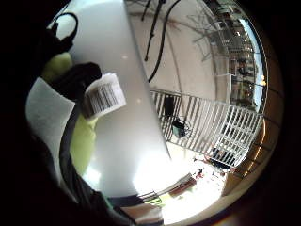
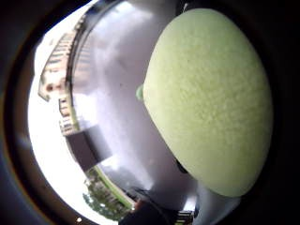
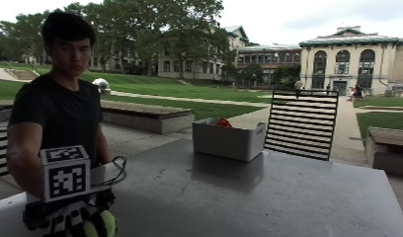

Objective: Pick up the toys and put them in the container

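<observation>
With a green toy (image 3: 100,224) clasped in the hand (image 3: 73,217) at the counter (image 3: 254,197) edge, it could be dropped well short of the container (image 3: 227,140).

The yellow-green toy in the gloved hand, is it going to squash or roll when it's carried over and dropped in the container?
The yellow-green toy looks rounded with a fuzzy, pitted surface, so it is probably soft, light and not slippery. The gloved right hand already wraps it. Being rounded, it might roll if set on the table.
</observation>
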